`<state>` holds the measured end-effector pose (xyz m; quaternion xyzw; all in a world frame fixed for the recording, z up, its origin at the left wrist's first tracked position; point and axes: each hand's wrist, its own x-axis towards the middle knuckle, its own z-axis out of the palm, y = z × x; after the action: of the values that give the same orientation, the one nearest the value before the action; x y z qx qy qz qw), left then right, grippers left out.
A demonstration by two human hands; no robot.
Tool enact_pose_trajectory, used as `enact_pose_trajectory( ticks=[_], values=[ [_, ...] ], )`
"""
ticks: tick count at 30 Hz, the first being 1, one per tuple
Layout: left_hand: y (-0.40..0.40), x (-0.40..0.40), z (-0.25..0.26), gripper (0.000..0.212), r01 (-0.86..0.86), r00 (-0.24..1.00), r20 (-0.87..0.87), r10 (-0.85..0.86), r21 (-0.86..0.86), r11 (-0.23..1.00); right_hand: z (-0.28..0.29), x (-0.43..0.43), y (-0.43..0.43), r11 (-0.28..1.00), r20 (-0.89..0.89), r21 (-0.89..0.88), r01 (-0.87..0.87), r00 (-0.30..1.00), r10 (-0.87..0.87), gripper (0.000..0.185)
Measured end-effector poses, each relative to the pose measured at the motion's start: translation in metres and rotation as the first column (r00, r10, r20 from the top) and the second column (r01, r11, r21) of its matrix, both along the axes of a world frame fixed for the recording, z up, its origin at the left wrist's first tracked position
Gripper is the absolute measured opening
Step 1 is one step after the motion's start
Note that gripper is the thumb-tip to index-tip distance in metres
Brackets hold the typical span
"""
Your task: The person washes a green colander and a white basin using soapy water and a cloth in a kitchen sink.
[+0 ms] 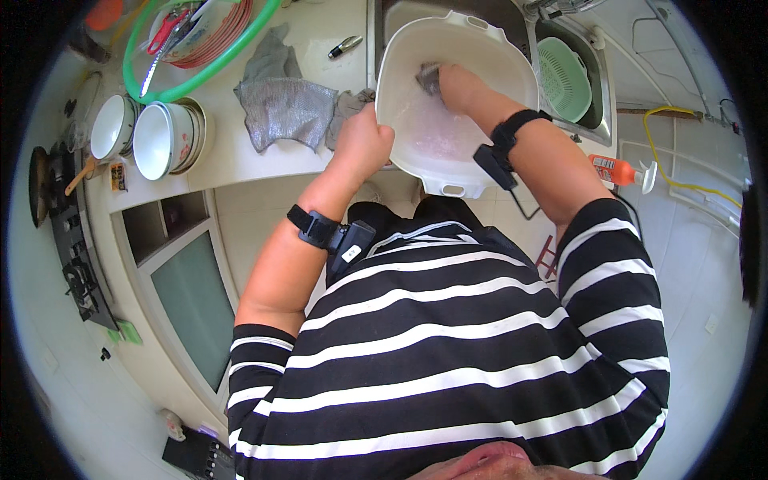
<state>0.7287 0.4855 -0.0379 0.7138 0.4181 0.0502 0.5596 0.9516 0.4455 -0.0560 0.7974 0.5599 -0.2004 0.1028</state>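
Note:
A large white plastic basin (414, 54) with slotted handles is tilted over the front edge of the sink. My left hand (365, 139) grips its left rim. Inside the basin, my right hand (461, 89) presses a grey scrubbing cloth (428, 78) against the inner wall. The basin's inside looks wet and slightly cloudy towards the near side. Left of the basin, a silvery grey mesh cloth (287, 114) lies on the counter, with a crumpled darker cloth (349, 111) close to my left hand.
The steel sink's right bowl holds a pale green colander (563, 78). An orange spray bottle (618, 170) lies right of the sink. Stacked white bowls (159, 141) and a green-rimmed container (204, 75) with plates stand left. A dark-and-silver small object (345, 47) lies behind the cloths.

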Motion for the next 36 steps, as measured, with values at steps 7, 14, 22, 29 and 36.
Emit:
enact_pose_trajectory(
  ticks=[7,14,22,29,36],
  values=[
    [-0.002,0.003,-0.012,0.028,0.068,0.997,0.02,-0.073,0.175,0.982,-0.022,-0.038,0.032,0.894,-0.292,0.443,0.07,0.954,0.07,0.026],
    [0.002,0.006,-0.024,0.028,0.023,0.999,0.024,-0.028,0.212,0.977,-0.025,-0.052,0.0,0.945,-0.555,0.175,-0.275,0.765,0.325,0.021],
    [-0.003,0.006,-0.032,0.025,0.048,0.997,0.048,-0.054,0.126,0.991,-0.028,-0.03,0.029,0.904,-0.641,0.356,0.236,0.766,0.053,0.026],
    [-0.004,0.003,-0.027,0.03,-0.022,0.982,0.184,0.03,-0.041,0.999,-0.022,-0.015,-0.011,0.991,-0.357,0.03,-0.133,0.924,0.135,0.032],
    [0.0,0.002,-0.014,0.03,0.074,0.965,0.26,-0.003,-0.263,0.962,-0.024,-0.013,0.022,0.848,-0.41,0.402,0.346,0.896,-0.171,0.033]
  ],
)
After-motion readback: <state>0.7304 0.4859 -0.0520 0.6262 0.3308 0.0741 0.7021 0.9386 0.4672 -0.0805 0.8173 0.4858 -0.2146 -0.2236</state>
